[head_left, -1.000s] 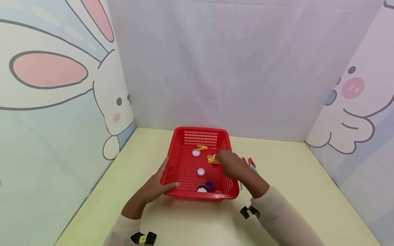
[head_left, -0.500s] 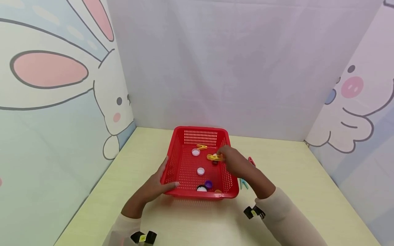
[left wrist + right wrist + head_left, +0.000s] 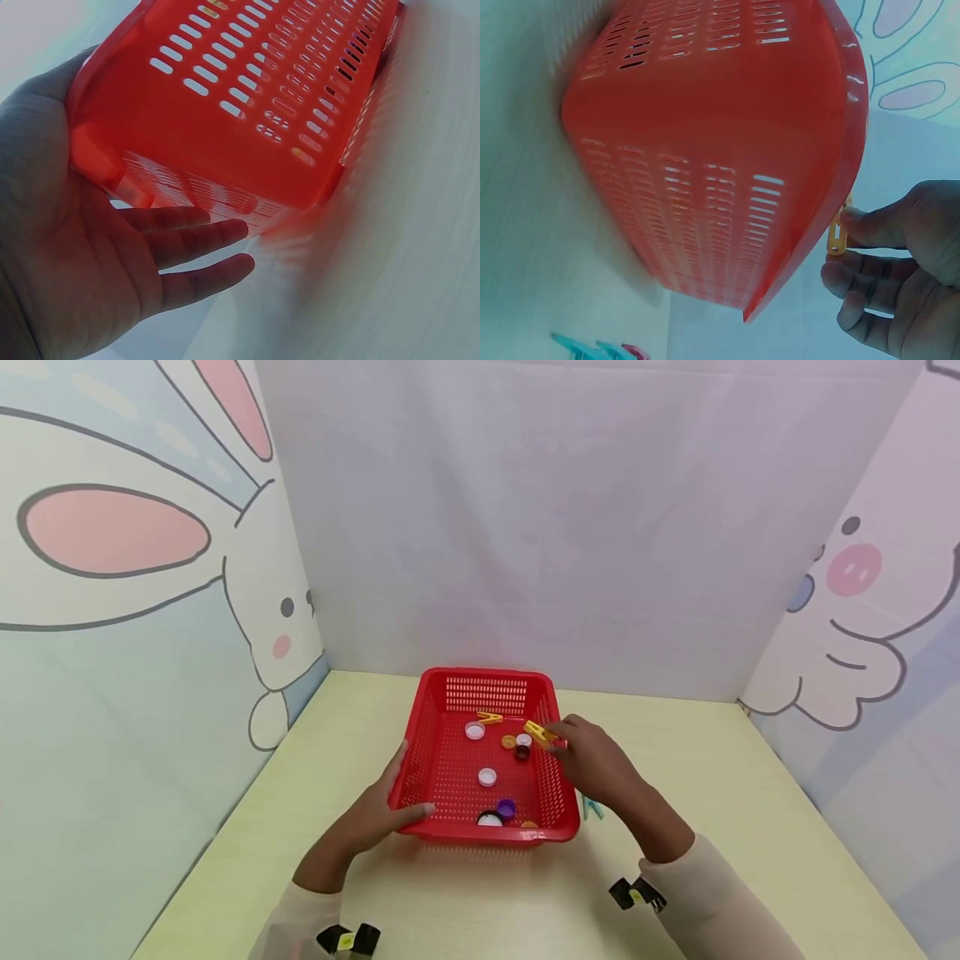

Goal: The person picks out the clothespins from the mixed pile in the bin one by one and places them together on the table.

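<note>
A red slotted plastic basket stands on the pale table. My left hand holds its near-left corner, thumb over the rim; in the left wrist view three fingers stretch out beside the outer wall. A yellow clothespin is pinched between thumb and fingers of my right hand, over the basket's right side. In the right wrist view that clothespin shows just past the rim. Another yellow clothespin lies at the back of the basket floor.
Inside the basket are several bottle caps, among them a white cap, a purple cap and a dark brown cap. Teal clothespins and a red one lie on the table right of the basket. A pale curtain hangs behind.
My right hand has lifted the yellow clothespin from beside the caps and drawn it right, toward the basket's right rim. My left hand keeps its place at the corner.
</note>
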Available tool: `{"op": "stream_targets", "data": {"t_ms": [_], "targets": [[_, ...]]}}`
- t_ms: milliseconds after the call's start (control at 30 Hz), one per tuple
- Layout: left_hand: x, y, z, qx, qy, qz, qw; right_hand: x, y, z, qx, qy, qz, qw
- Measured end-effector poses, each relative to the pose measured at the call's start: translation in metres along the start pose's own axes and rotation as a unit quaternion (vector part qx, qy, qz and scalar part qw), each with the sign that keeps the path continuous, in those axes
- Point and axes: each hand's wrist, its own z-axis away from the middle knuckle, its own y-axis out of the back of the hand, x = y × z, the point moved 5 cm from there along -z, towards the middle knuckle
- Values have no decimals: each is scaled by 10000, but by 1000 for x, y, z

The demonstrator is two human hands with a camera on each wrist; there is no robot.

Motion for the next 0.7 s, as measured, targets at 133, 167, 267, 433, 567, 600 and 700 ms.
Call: {"op": "stream_targets", "data": {"t_ms": [133, 167, 267, 433, 567, 600, 700], "targets": [[0, 0, 0, 0, 0, -11, 10000, 6, 6, 11, 403, 149, 22, 9991], [0, 0, 0, -1, 4, -13, 10000, 8, 7, 13, 503, 201, 42, 9985], [0, 0, 1, -6, 0, -1, 10000, 14, 12, 21, 772, 350, 83, 9964], [1, 0, 1, -4, 1, -3, 10000, 28, 19, 29, 1112, 425, 109, 9928], [1, 0, 1, -5, 20, -3, 10000, 40, 22, 35, 1160, 235, 67, 9929], [1, 1, 1, -6, 27, -1, 10000, 43, 23, 36, 1148, 177, 46, 9932], [1, 1, 1, -22, 25, -2, 10000, 52, 22, 40, 1101, 1, 0, 9939]]}}
